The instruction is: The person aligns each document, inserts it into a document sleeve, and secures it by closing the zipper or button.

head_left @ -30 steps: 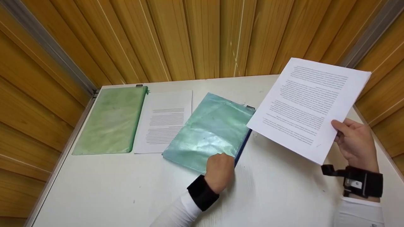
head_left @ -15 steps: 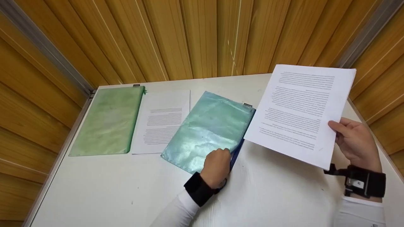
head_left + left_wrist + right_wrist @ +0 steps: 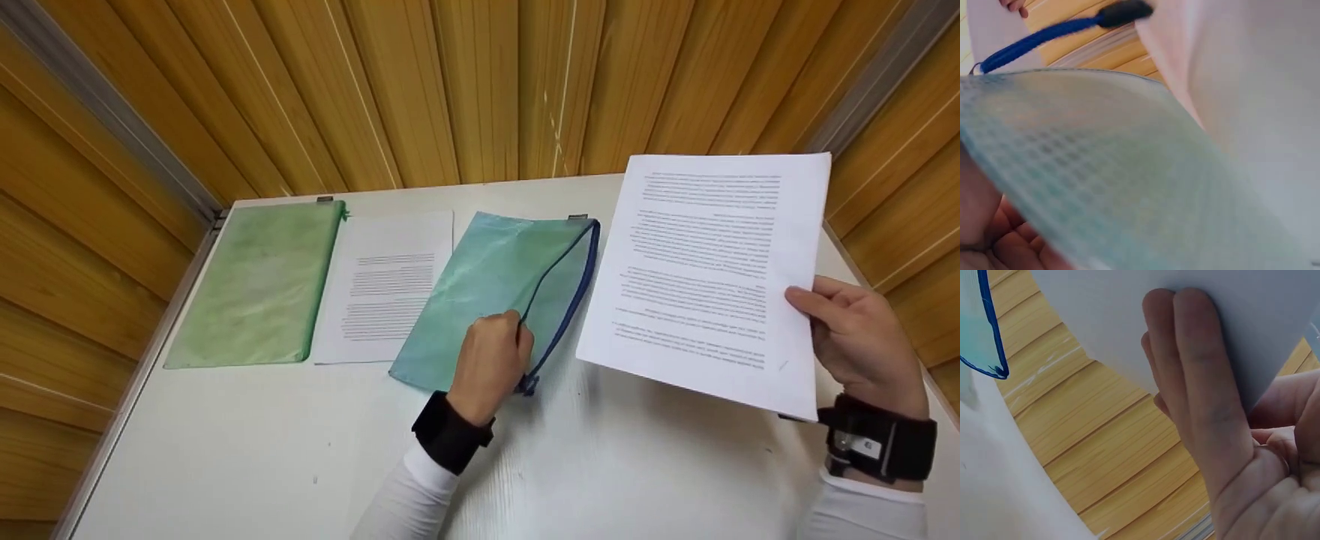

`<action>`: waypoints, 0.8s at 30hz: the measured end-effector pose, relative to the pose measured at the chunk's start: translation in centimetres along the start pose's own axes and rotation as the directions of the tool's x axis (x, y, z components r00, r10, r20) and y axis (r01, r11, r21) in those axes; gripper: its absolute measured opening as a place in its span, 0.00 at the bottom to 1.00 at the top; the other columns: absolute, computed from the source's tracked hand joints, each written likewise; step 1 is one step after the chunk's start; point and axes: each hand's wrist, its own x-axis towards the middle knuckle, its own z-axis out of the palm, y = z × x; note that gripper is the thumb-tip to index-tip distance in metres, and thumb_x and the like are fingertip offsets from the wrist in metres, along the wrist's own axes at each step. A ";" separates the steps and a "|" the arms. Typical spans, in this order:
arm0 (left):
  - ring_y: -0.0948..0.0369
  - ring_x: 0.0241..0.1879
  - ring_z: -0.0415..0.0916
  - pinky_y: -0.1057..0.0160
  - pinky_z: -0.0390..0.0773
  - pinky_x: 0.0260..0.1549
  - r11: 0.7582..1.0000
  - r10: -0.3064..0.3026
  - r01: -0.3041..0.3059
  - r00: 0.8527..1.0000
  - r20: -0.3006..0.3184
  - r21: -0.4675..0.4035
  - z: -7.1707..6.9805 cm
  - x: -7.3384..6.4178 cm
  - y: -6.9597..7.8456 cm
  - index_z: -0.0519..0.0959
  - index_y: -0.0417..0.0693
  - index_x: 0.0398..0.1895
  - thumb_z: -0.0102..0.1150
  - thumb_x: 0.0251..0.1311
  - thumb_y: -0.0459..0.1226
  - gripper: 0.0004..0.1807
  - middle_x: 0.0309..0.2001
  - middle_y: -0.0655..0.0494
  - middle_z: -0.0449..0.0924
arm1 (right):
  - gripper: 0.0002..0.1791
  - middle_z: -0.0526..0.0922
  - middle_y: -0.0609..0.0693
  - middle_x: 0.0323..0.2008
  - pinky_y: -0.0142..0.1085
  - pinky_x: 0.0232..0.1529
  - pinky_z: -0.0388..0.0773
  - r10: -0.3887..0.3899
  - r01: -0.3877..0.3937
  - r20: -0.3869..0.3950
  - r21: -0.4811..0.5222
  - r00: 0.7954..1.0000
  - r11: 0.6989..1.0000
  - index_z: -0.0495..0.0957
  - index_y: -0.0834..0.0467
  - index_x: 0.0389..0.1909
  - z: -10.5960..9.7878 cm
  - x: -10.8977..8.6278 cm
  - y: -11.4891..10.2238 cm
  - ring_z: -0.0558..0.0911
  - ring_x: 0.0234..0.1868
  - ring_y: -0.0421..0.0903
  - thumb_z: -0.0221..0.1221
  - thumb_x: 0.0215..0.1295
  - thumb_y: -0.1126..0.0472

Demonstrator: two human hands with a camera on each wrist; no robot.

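Observation:
My left hand (image 3: pixel 491 364) pinches the upper flap of a teal mesh zip pouch (image 3: pixel 495 277) near its front corner and lifts it, so the blue-zippered mouth (image 3: pixel 566 289) gapes toward the right. The left wrist view is filled by the raised mesh flap (image 3: pixel 1089 169), with the blue zipper (image 3: pixel 1044 36) above it. My right hand (image 3: pixel 855 345) grips a stack of printed white sheets (image 3: pixel 712 270) by its right edge and holds it tilted in the air just right of the pouch. The right wrist view shows fingers (image 3: pixel 1202 382) pressed flat under the sheets (image 3: pixel 1129 315).
A green mesh pouch (image 3: pixel 259 281) lies flat at the far left of the white table (image 3: pixel 225 450). A printed sheet (image 3: pixel 386 285) lies between the two pouches. Wooden slat walls (image 3: pixel 450 82) close in the table on three sides.
My left hand has lifted the pouch's top flap, opening its mouth, and the pouch has turned a little. The right hand has brought the sheets lower and closer to the pouch.

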 end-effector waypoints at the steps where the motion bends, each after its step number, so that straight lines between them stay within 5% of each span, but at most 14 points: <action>1: 0.67 0.20 0.52 0.71 0.53 0.19 1.000 0.002 -0.002 1.000 -0.015 -0.002 -0.1 0.1 0.1 0.57 0.54 0.17 0.57 0.67 0.24 0.27 0.19 0.65 0.47 | 0.20 0.92 0.52 0.55 0.39 0.45 0.90 0.007 -0.007 0.003 0.001 1.000 1.000 0.86 0.59 0.60 0.1 -0.1 -0.1 0.93 0.49 0.47 0.48 0.83 0.73; 10: 0.68 0.19 0.47 0.73 0.50 0.19 0.999 -0.010 0.006 0.995 -0.102 -0.043 -0.8 0.6 0.4 0.54 0.54 0.16 0.57 0.67 0.23 0.29 0.19 0.65 0.45 | 0.20 0.93 0.54 0.52 0.41 0.41 0.91 0.064 -0.064 0.010 -0.005 0.998 0.998 0.87 0.59 0.57 0.5 -0.3 -0.3 0.94 0.46 0.49 0.48 0.83 0.74; 24: 0.68 0.17 0.56 0.73 0.58 0.17 0.999 0.011 -0.020 0.984 -0.176 -0.046 -0.9 0.4 0.6 0.63 0.49 0.14 0.60 0.68 0.24 0.26 0.17 0.64 0.53 | 0.17 0.94 0.50 0.49 0.41 0.42 0.90 0.219 -0.222 -0.049 -0.045 0.974 0.974 0.90 0.53 0.54 1.2 -0.4 -0.6 0.94 0.44 0.49 0.52 0.84 0.68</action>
